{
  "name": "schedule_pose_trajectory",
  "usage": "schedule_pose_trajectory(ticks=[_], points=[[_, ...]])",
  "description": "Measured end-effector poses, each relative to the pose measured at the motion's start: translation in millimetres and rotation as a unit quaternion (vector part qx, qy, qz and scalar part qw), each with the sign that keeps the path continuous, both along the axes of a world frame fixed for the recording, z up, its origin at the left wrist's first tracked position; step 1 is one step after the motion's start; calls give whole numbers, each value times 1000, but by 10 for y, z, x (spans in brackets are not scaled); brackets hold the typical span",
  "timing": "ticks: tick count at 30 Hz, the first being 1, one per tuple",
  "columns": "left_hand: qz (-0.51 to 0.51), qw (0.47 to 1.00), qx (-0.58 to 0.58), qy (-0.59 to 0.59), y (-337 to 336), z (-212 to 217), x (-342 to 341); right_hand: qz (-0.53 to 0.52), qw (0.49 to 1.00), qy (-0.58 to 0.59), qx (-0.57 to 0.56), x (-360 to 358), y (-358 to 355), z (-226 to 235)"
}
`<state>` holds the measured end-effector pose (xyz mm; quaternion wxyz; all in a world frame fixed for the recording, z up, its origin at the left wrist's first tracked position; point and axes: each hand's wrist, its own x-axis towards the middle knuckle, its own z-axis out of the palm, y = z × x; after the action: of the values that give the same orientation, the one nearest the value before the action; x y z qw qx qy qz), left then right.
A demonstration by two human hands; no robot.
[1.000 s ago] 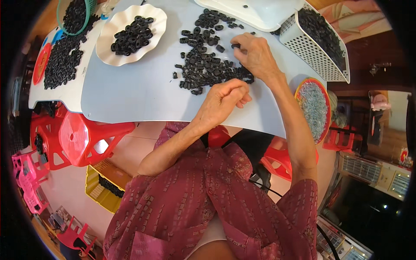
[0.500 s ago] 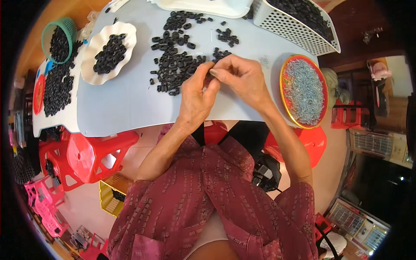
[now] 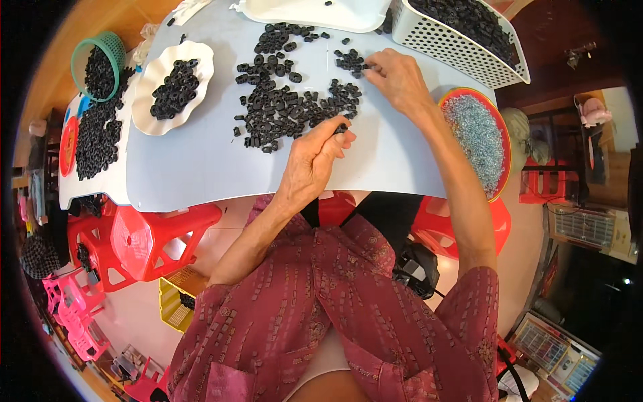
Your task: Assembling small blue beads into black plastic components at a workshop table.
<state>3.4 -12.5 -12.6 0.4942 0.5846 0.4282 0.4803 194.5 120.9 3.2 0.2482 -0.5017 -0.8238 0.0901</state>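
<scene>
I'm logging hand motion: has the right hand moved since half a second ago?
Yes: the right hand moved forward and rightward, nearer the white perforated basket.

My right hand point(image 3: 400, 82) now parted from my left hand point(image 3: 312, 161), fingertips up at a small black cluster point(image 3: 348, 61), upper centre of frame

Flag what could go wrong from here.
1. The left hand pinches a small black part; if it slips, it could get lost among the similar loose pile beside it.
2. The right hand, at a smaller cluster, might scatter those loose pieces.
3. The right forearm passes close to the red-rimmed tray; a bump could perhaps spill its tiny bluish pieces.
</scene>
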Motion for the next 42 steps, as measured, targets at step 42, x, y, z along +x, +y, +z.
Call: schedule_pose_trajectory(ticks=[42], points=[[-3,999,-30,-42,-4,-11,2,-66,986,99,-116,480,-234,269]])
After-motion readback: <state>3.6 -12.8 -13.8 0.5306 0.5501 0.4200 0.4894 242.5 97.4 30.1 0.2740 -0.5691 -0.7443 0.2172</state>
